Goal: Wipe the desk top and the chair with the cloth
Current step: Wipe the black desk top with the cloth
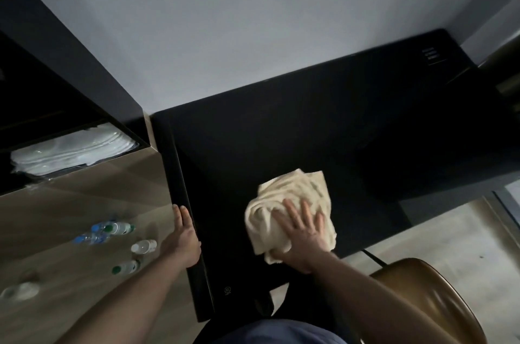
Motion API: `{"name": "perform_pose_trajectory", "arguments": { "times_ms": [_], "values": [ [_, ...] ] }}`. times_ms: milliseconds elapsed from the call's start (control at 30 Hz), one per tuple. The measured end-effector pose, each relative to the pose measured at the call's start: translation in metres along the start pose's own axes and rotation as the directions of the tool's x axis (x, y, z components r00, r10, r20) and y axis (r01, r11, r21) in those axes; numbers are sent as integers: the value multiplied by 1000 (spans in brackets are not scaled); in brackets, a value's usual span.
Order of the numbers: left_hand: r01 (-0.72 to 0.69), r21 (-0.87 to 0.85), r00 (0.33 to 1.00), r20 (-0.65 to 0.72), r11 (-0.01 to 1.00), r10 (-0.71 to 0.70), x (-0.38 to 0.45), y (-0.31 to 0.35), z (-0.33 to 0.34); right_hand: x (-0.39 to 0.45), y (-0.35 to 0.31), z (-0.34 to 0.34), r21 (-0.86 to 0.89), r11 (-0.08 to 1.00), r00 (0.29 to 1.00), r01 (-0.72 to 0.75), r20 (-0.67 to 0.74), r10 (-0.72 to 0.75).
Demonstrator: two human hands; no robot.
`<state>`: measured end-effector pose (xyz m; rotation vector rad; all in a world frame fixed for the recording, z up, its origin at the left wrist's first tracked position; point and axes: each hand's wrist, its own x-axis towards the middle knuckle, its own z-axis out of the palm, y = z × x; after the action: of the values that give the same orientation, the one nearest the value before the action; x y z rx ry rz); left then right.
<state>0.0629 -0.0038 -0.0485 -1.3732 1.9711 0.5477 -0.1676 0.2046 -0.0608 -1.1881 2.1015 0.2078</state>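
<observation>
A crumpled cream cloth (292,197) lies on the black desk top (323,132), near its front edge. My right hand (302,233) presses flat on the cloth with fingers spread. My left hand (183,233) rests against the desk's left edge, fingers straight along it. A brown leather chair (430,298) stands at the lower right, partly under the desk.
Several plastic water bottles (118,242) lie on the wooden floor to the left. A dark shelf unit (56,90) at the left holds folded white linen (73,150). A pale wall runs behind the desk. A dark panel with small markings (432,55) sits at the desk's far right.
</observation>
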Motion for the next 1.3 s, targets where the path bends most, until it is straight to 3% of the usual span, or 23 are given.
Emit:
{"name": "perform_pose_trajectory", "arguments": {
  "times_ms": [167,300,467,600,700,833,1100,1300],
  "values": [
    [-6,17,1000,-18,1000,6,3,-5,3,21,34,-33,119,979,986,-167,6,168],
    [7,17,999,-38,1000,-6,4,-4,4,13,-6,-18,221,955,980,-200,36,197],
    [41,146,997,-73,988,-30,4,5,-3,-26,-65,24,111,994,993,22,117,-35],
    [58,219,994,-108,974,-35,0,26,-18,-31,-53,34,79,995,993,67,90,-74],
    [-22,255,991,-123,967,55,-3,56,-27,-28,-29,22,88,996,996,33,78,-39],
    [-147,255,977,-117,956,181,-5,116,-31,-25,29,-3,184,974,990,-133,65,123],
    [-254,260,959,-58,932,277,6,224,-42,-9,179,-54,362,847,920,-389,103,378],
    [-294,259,952,-3,920,305,30,302,-62,12,259,-87,514,719,870,-468,127,476]
  ]
}}
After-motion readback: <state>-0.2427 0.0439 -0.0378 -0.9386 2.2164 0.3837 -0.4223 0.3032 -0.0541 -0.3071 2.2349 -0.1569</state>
